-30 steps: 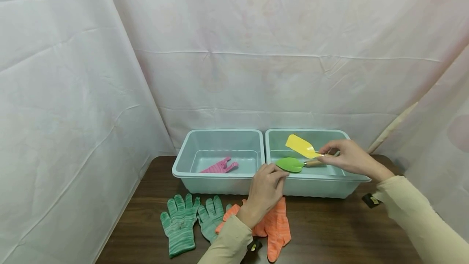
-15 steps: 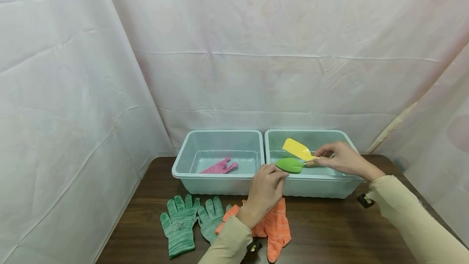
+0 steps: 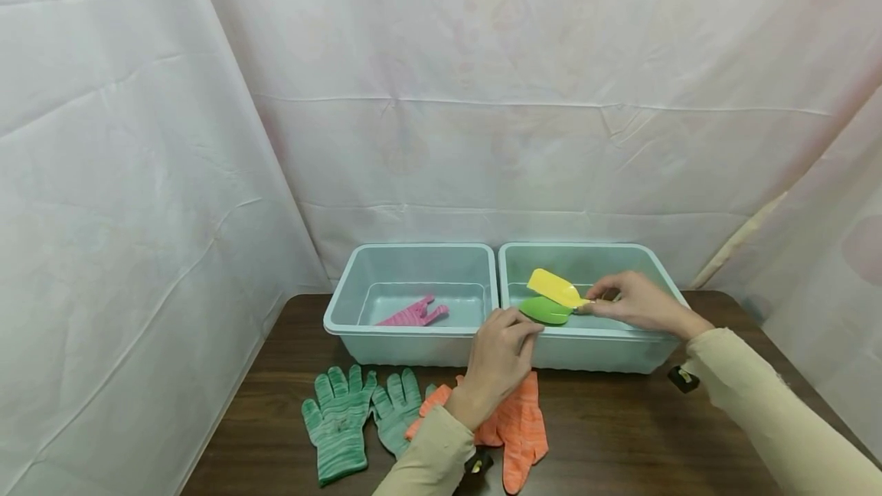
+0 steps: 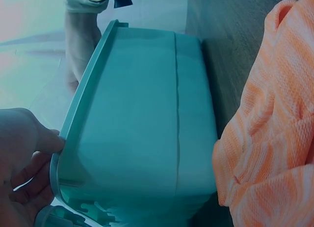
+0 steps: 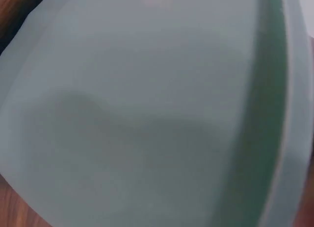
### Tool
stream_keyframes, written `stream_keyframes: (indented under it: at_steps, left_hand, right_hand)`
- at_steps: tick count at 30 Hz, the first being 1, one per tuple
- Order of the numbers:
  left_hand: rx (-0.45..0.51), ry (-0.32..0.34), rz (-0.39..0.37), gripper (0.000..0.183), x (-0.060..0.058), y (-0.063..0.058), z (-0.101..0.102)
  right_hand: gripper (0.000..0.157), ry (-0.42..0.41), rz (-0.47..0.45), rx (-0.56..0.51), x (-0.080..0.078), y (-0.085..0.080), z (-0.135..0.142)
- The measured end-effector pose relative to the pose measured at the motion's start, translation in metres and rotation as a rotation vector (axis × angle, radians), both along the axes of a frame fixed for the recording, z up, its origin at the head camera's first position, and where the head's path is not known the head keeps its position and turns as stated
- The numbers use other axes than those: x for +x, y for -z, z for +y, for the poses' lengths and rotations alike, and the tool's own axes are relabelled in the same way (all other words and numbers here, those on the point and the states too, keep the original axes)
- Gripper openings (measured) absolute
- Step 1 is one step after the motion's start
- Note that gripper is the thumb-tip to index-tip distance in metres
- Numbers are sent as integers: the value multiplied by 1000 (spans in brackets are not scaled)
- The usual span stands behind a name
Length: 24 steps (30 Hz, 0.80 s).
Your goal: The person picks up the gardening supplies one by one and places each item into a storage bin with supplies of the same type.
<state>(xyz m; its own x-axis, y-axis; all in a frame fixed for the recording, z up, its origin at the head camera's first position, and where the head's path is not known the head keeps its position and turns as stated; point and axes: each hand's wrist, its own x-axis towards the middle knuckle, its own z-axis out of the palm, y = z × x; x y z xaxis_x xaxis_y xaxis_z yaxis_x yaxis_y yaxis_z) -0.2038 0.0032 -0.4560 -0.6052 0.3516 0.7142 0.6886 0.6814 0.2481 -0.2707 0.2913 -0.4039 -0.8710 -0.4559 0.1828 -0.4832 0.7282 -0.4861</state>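
While two green gloves (image 3: 340,427) and some orange gloves (image 3: 524,435) are seen left out toward the near edge of the table (image 3: 613,442), the filling of the bins looks only part done. How many orange ones there are cannot be told past the left sleeve (image 3: 434,454). Just beyond, the right bin (image 3: 599,354) is pinched at its front rim, by the left corner, by the left hand (image 3: 499,354). Apart from it, the yellow trowel (image 3: 551,288) is being pinched by the right hand (image 3: 637,301), over that same bin: not yet let go! Beneath, the green trowel (image 3: 544,310) is partly covered, its blade by the front-left corner; contact cannot be judged. In the left bin (image 3: 406,347), a pink glove (image 3: 411,314) is already laid near the front wall.
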Motion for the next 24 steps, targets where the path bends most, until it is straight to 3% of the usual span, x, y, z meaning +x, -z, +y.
stream_keyframes:
  at_steps: [14,24]
  left_hand:
    - [3,8,-2,13,3,0,-2]
    - [7,12,-8,14,4,-1,-5]
  right_hand:
    - [20,-8,-95,-18,-6,14,-3]
    - [15,-2,-92,-17,-9,16,-5]
